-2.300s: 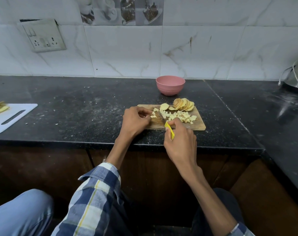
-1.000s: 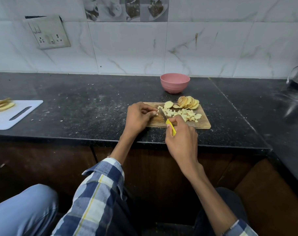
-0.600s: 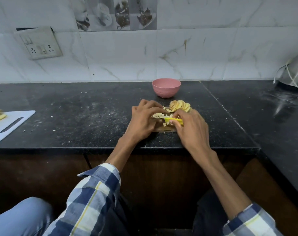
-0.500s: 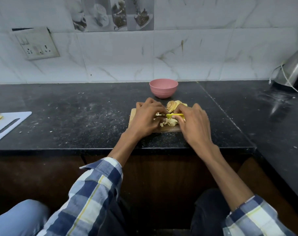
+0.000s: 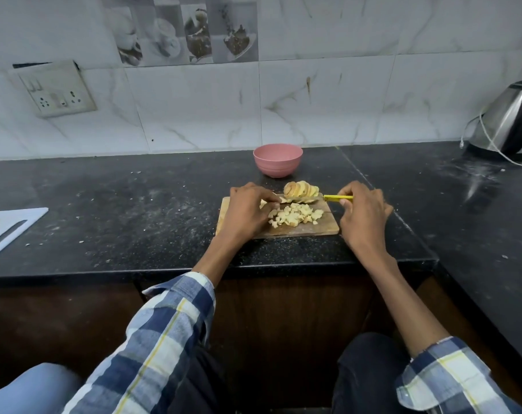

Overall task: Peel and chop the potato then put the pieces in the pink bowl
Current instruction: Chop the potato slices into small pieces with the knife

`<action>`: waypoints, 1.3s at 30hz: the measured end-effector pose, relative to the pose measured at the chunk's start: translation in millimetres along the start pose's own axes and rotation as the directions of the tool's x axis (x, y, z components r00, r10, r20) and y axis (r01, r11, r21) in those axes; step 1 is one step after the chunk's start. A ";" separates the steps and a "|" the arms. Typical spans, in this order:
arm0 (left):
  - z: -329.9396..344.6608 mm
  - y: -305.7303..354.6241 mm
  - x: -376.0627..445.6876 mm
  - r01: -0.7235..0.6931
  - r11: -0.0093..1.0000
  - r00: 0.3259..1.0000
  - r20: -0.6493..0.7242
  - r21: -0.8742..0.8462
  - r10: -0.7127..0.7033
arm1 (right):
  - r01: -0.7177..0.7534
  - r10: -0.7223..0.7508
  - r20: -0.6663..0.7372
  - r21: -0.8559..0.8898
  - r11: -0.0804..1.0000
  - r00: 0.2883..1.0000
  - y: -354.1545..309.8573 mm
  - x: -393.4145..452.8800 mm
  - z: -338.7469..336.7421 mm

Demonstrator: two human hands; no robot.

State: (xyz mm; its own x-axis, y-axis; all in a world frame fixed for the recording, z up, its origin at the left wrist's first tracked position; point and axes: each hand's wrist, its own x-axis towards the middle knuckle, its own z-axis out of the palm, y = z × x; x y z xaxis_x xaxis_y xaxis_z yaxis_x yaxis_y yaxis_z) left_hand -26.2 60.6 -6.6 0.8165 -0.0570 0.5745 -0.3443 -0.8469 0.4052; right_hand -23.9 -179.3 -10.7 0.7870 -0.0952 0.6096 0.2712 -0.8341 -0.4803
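1. The right hand (image 5: 362,218) pinches the yellow handle of a knife (image 5: 312,199) between thumb and curled fingers, just past the right edge of the wooden cutting board (image 5: 319,231).
2. The knife lies level and sideways across the far part of the board, its blade reaching left to the left hand's fingertips.
3. The left hand (image 5: 246,212) rests over the board's left part, fingers bent down, fingertips at the blade tip; whether they pinch a piece there or only touch it, I cannot tell.
4. The chopped potato pieces (image 5: 295,218) lie heaped on the middle of the board, between the two hands and nearer than the blade.
5. A row of potato slices (image 5: 301,189) leans together at the board's far edge, just behind the blade.
6. The pink bowl (image 5: 278,160) stands upright on the black counter (image 5: 119,210) beyond the slices, near the board but apart from it; its inside cannot be seen.
7. The board's near edge sits close to the counter's front edge.
8. Open counter runs left from the board to a white cutting board (image 5: 12,227) at the left frame edge.
9. On the right, bare counter lies between the right hand and a steel kettle (image 5: 510,121) with its cord, by the tiled wall.
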 end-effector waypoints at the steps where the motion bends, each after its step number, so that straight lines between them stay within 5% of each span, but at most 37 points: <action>1: -0.7 -0.2 -1.2 0.003 1.000 1.000 -0.020 -0.030 -0.003 | -0.018 0.018 -0.004 0.020 1.000 1.000 -0.1 0.3 2.8; 12: -38.0 -19.7 -5.6 0.211 0.853 0.976 0.052 -0.477 -0.212 | 0.007 0.002 -0.023 0.386 0.923 1.000 -33.5 21.9 51.5; 21: -70.8 -75.5 -24.0 0.395 0.845 0.908 0.016 -0.361 -0.418 | -0.007 -0.001 0.021 0.366 0.931 1.000 -25.3 18.9 57.8; 31: -28.8 -35.5 -3.9 0.282 0.938 0.959 0.027 -0.203 -0.282 | -0.089 0.084 0.030 0.420 0.903 0.996 -24.0 18.2 55.9; 39: 9.9 -22.6 24.2 0.394 0.859 0.918 0.184 -0.327 -0.351 | -0.152 0.146 0.050 0.473 0.868 0.988 -18.0 21.9 62.6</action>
State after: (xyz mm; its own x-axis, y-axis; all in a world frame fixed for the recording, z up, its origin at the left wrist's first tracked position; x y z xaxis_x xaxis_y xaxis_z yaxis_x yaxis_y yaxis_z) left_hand 6.0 73.1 -8.9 0.9559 0.1474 0.2541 -0.1255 -0.5771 0.8070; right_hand 23.2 -132.4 -28.2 0.8446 -0.1887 0.5010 0.3779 -0.4527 -0.8077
